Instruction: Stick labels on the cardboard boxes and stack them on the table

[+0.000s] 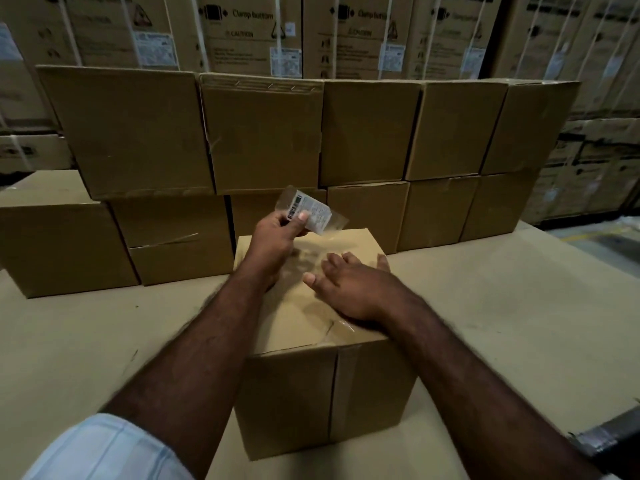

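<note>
A taped cardboard box point(301, 393) stands on the table right in front of me. My left hand point(277, 239) hovers over the box's far left corner and pinches a white barcode label point(313, 213) on clear backing, lifted off the box top. My right hand point(353, 289) lies flat on the box top with fingers spread, holding nothing. Behind it, a two-tier wall of plain cardboard boxes point(263, 136) runs across the table.
The table point(502, 306) is covered in cardboard sheet, with bare surface left and right of the near box. Its right edge drops off near a dark metal corner point(609, 434). Tall strapped printed cartons point(249, 32) fill the background.
</note>
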Demonstrator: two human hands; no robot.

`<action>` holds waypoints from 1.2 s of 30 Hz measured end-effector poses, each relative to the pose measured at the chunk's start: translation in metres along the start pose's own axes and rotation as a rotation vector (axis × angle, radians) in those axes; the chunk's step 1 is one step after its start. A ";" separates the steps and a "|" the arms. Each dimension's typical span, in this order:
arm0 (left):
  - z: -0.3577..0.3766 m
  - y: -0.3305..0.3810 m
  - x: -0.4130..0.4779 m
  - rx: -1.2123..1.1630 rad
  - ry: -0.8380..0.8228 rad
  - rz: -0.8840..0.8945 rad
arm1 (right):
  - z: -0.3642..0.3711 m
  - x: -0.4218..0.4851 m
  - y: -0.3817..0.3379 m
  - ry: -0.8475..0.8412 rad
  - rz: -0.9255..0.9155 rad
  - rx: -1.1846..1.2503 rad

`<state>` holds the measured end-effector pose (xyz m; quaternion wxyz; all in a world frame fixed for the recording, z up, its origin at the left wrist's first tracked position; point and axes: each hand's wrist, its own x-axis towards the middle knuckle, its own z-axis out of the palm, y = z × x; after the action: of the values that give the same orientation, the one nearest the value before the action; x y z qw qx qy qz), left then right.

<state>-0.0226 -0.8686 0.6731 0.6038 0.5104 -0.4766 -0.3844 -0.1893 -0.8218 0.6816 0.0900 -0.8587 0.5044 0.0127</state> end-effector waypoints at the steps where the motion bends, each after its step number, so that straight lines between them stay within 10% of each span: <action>1: -0.001 -0.001 0.000 -0.011 0.015 0.001 | 0.001 -0.004 0.001 0.000 0.002 0.001; 27: -0.003 -0.008 0.004 -0.046 0.057 -0.070 | -0.002 -0.011 0.036 0.009 0.090 -0.110; 36: -0.005 -0.003 0.002 -0.070 0.153 -0.123 | 0.003 -0.017 0.029 0.064 -0.136 0.039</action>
<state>-0.0175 -0.8702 0.6704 0.6311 0.5451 -0.3834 -0.3970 -0.2221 -0.8201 0.6761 0.0911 -0.8890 0.4478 -0.0306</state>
